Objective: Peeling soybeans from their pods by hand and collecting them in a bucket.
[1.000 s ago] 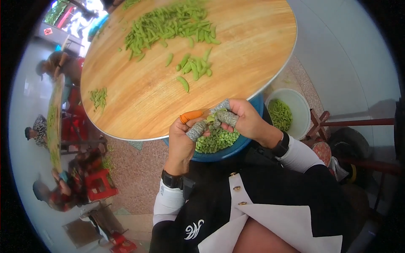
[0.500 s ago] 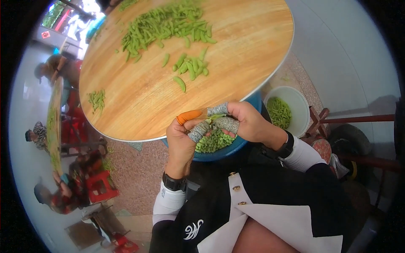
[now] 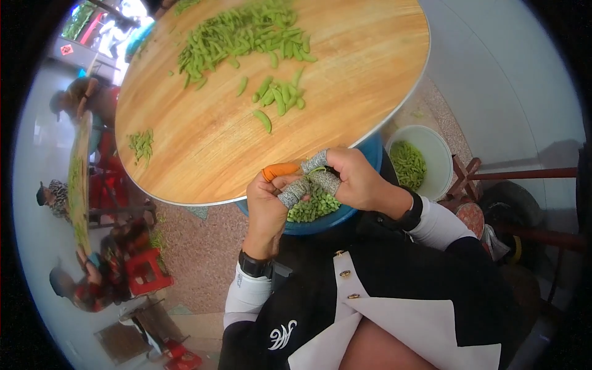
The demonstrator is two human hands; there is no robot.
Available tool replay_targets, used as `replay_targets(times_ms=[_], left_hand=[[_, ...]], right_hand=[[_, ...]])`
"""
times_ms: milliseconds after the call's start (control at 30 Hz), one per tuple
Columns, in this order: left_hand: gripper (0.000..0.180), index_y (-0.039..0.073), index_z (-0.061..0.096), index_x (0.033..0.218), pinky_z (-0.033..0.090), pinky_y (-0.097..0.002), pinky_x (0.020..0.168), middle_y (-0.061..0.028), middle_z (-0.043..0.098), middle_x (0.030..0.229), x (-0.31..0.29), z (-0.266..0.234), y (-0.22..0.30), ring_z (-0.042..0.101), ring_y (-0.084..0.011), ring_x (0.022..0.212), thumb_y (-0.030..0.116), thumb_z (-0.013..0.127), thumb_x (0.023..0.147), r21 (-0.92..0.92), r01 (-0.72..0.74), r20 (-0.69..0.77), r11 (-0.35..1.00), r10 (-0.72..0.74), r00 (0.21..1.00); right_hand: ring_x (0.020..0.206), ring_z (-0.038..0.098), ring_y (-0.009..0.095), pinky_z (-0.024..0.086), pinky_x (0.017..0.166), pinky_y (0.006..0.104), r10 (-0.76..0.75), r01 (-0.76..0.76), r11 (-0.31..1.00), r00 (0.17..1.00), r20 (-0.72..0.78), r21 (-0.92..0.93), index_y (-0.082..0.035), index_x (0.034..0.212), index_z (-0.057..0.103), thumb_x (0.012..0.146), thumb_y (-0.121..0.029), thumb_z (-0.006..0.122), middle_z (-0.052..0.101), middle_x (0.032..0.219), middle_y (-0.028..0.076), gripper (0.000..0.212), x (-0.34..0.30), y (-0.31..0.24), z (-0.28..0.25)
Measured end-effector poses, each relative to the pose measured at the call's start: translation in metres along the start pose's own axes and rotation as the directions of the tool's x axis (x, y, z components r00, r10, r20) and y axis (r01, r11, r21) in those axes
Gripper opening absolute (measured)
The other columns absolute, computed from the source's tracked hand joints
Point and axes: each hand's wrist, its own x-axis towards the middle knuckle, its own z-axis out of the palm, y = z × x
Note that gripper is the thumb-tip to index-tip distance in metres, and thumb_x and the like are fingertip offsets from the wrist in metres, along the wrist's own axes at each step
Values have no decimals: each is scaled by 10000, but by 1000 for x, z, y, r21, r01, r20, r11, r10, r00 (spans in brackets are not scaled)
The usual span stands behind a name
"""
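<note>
My left hand (image 3: pixel 269 194) and my right hand (image 3: pixel 351 179) meet over a blue basin (image 3: pixel 348 217) by the table's near edge. Both are closed, thumbs and fingertips pressed on one green soybean pod (image 3: pixel 316 169), mostly hidden between them. Grey knitted covers wrap both thumbs and my right index finger; an orange cover sits on my left index finger. Below the hands, shelled green beans (image 3: pixel 313 206) fill the basin. On the round wooden table (image 3: pixel 203 142) lie a small group of pods (image 3: pixel 280 97) and a larger pile of pods (image 3: pixel 240 37) farther off.
Right of the basin stands a white bucket (image 3: pixel 431 132) holding green pods or hulls. Some scraps (image 3: pixel 142 145) lie at the table's left. A red stool (image 3: pixel 147 271) and several people at another table (image 3: pixel 79 179) are at the left. A reddish bar (image 3: pixel 524 174) runs at the right.
My hands have come slightly closer together, the right one shifting a little left. Less of the pod shows between the fingertips.
</note>
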Motion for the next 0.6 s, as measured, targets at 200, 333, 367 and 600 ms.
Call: replay_targets(times_ms=[200,333,367,600], left_hand=[[270,-38,532,984,483,-233,637,-79,609,836,-2,-1,-4,582,-124,733,-68,605,726,254,3,-2,967,-3,1000],[285,-23,508,1016,470,-242,678,-87,604,885,-4,-5,-12,573,-142,794,-28,605,748,67,-7,-27,998,9,1000],[285,-23,508,1016,470,-242,678,-87,604,885,-4,-7,-12,573,-142,794,-28,605,748,66,-6,-27,998,7,1000],[361,9,469,1082,485,-257,669,-147,613,920,-8,-16,-3,596,-181,766,44,626,759,-180,116,61,977,-107,992]], right_hand=[[718,532,382,424,596,367,-74,58,978,994,-74,-199,17,849,537,618,34,504,552,731,191,234,-2,-10,6],[692,570,242,432,626,304,-10,1,989,998,-56,-149,-13,885,575,749,-47,589,586,791,129,141,-6,-10,1],[687,568,239,433,623,307,50,-55,995,996,-74,-79,-14,896,576,757,-57,587,587,789,127,146,-8,-10,-4],[742,569,354,442,621,399,119,-207,809,974,-191,-551,6,858,540,740,-93,599,579,792,208,164,-53,10,-79]])
